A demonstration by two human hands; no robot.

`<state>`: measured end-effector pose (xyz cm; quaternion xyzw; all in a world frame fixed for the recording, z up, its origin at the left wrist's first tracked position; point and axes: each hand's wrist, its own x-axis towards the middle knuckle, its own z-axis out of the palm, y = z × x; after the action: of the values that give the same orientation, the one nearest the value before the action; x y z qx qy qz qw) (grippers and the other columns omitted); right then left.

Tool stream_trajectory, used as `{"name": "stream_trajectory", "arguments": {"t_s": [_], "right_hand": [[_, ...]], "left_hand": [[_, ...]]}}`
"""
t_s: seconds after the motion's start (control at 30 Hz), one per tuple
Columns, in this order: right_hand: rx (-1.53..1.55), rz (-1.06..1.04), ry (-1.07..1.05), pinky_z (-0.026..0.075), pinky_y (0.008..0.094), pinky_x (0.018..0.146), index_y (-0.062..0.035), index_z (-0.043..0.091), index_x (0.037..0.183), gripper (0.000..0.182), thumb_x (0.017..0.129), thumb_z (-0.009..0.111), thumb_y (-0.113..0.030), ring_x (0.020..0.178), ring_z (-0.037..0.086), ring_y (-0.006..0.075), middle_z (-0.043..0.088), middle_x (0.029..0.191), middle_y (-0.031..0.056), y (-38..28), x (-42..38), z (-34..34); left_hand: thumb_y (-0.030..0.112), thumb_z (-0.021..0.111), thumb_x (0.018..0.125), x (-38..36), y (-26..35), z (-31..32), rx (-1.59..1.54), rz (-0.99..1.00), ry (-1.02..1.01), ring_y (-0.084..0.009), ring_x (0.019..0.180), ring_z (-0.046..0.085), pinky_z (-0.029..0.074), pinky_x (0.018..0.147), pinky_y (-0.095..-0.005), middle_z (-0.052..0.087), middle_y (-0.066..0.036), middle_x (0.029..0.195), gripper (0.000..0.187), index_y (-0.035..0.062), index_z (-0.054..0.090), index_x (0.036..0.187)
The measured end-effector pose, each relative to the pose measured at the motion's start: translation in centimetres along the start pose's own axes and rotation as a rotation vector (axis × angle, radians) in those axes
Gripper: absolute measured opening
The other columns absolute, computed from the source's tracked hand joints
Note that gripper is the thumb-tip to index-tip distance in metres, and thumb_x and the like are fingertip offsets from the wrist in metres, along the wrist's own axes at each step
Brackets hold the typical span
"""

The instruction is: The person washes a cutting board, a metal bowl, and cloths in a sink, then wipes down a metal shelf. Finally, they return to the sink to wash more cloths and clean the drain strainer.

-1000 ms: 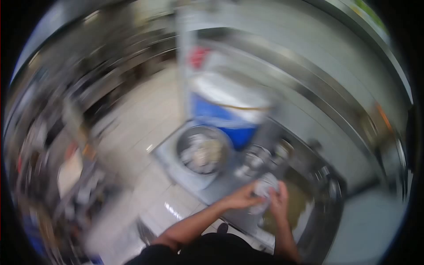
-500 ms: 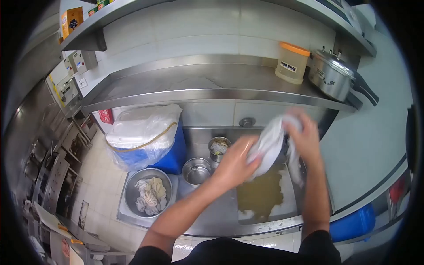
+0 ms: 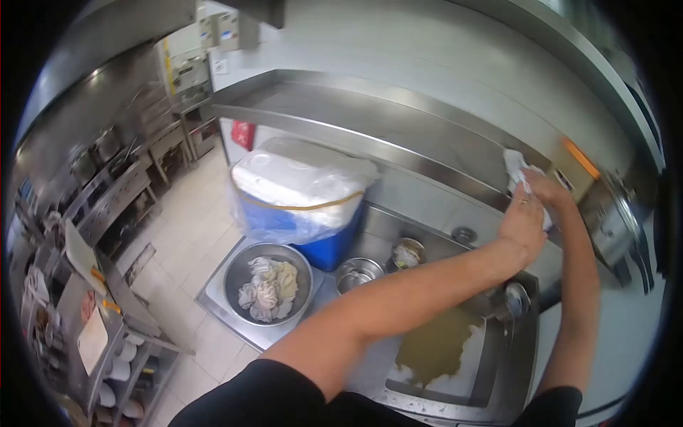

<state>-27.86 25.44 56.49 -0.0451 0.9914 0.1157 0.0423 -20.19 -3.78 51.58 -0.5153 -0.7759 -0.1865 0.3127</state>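
Both hands — left (image 3: pixel 523 228), right (image 3: pixel 548 188) — close together around a bunched white cloth (image 3: pixel 525 178) at the front edge of the steel shelf (image 3: pixel 398 132); the orange-lidded container (image 3: pixel 575 173) stands just beside; the sink (image 3: pixel 477 356) below holds murky liquid (image 3: pixel 434 349).

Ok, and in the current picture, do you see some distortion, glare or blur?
Head view: fisheye distortion bends the upper shelf; black corners; small glints on the steel panelling at upper left; left hand and right hand slightly soft, some fingertips hard to separate from the white cloth.
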Motion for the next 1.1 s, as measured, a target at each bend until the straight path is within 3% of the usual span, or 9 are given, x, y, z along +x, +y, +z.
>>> {"name": "stream_trajectory", "arguments": {"t_s": [0.03, 0.13, 0.23, 0.37, 0.5, 0.67, 0.8, 0.87, 1.1], "right_hand": [[0.271, 0.184, 0.118, 0.025, 0.0414, 0.121, 0.0037, 0.039, 0.148, 0.06, 0.1, 0.049, -0.03, 0.147, 0.032, 0.0385, 0.036, 0.155, 0.0279, -1.4, -0.8, 0.3], [-0.08, 0.12, -0.046, 0.021, 0.0402, 0.123, 0.002, 0.031, 0.153, 0.063, 0.102, 0.045, -0.031, 0.148, 0.03, 0.0368, 0.033, 0.157, 0.0277, -3.4, -0.6, -1.1], [-0.124, -0.047, -0.096, 0.025, 0.0422, 0.121, 0.0045, 0.038, 0.147, 0.056, 0.106, 0.036, -0.032, 0.146, 0.031, 0.0412, 0.033, 0.156, 0.0296, -10.1, 1.2, -4.3], [0.209, 0.075, 0.048, 0.027, 0.0436, 0.119, 0.0082, 0.038, 0.145, 0.072, 0.104, 0.035, -0.05, 0.145, 0.033, 0.0414, 0.035, 0.154, 0.0306, -14.3, 8.5, -4.2], [0.249, 0.174, 0.002, 0.033, 0.0446, 0.115, 0.0105, 0.041, 0.143, 0.08, 0.104, 0.027, -0.058, 0.138, 0.042, 0.0422, 0.044, 0.148, 0.0311, -30.2, 17.1, -10.6], [0.177, 0.012, -0.075, 0.039, 0.0458, 0.11, 0.006, 0.056, 0.133, 0.073, 0.104, 0.027, -0.054, 0.127, 0.055, 0.0394, 0.057, 0.137, 0.027, -40.3, 31.6, -13.9], [0.348, -0.023, -0.211, 0.04, 0.0464, 0.106, -0.0016, 0.059, 0.134, 0.061, 0.103, 0.029, -0.045, 0.125, 0.057, 0.0328, 0.059, 0.139, 0.0202, -53.8, 40.1, -19.3], [0.205, -0.263, 0.015, 0.038, 0.0447, 0.107, 0.0002, 0.059, 0.132, 0.055, 0.103, 0.032, -0.039, 0.124, 0.056, 0.0313, 0.058, 0.139, 0.0202, -55.4, 47.0, -18.2], [0.166, -0.217, 0.075, 0.038, 0.0434, 0.109, -0.0058, 0.057, 0.136, 0.051, 0.1, 0.035, -0.034, 0.13, 0.053, 0.0325, 0.055, 0.145, 0.0176, -60.2, 52.9, -20.7]], "left_hand": [[0.043, 0.048, 0.099, 0.8, -1.5, -0.2, 0.018, 0.017, -0.189, -0.0307, 0.133, 0.05, 0.013, 0.122, -0.0552, 0.062, -0.015, 0.133, 0.053, 0.0017, 0.065, 0.128], [0.044, 0.046, 0.101, -0.2, -4.7, -4.2, -0.012, -0.015, -0.266, -0.0259, 0.133, 0.051, 0.011, 0.123, -0.054, 0.069, -0.011, 0.122, 0.049, 0.0054, 0.072, 0.118], [0.042, 0.043, 0.102, -1.6, -8.6, -3.6, 0.016, -0.032, -0.033, -0.0267, 0.123, 0.059, 0.01, 0.123, -0.0549, 0.073, -0.01, 0.11, 0.048, 0.0077, 0.075, 0.111], [0.038, 0.041, 0.103, -5.9, -18.3, -8.0, 0.005, -0.036, -0.126, -0.0292, 0.103, 0.069, 0.009, 0.122, -0.0565, 0.075, -0.01, 0.098, 0.047, 0.0068, 0.076, 0.108], [0.036, 0.04, 0.102, -11.4, -29.3, -12.8, 0.011, -0.159, -0.119, -0.0303, 0.093, 0.071, 0.008, 0.122, -0.0591, 0.074, -0.014, 0.088, 0.047, 0.006, 0.076, 0.097], [0.035, 0.041, 0.1, -17.8, -41.5, -18.0, 0.276, -0.275, -0.028, -0.0316, 0.092, 0.071, 0.008, 0.122, -0.0604, 0.073, -0.017, 0.085, 0.048, 0.0049, 0.075, 0.086], [0.034, 0.042, 0.098, -23.0, -52.7, -21.2, 0.489, -0.418, 0.039, -0.0312, 0.106, 0.068, 0.009, 0.121, -0.0596, 0.073, -0.018, 0.084, 0.047, 0.0038, 0.076, 0.085], [0.033, 0.042, 0.097, -24.8, -56.4, -21.4, 0.55, -0.418, 0.123, -0.0306, 0.107, 0.066, 0.016, 0.12, -0.0571, 0.073, -0.017, 0.086, 0.046, 0.0043, 0.076, 0.086], [0.031, 0.039, 0.097, -24.6, -59.0, -23.6, 0.491, -0.572, -0.114, -0.0286, 0.101, 0.065, 0.035, 0.106, -0.0463, 0.074, -0.013, 0.094, 0.046, 0.0048, 0.076, 0.091]]}}
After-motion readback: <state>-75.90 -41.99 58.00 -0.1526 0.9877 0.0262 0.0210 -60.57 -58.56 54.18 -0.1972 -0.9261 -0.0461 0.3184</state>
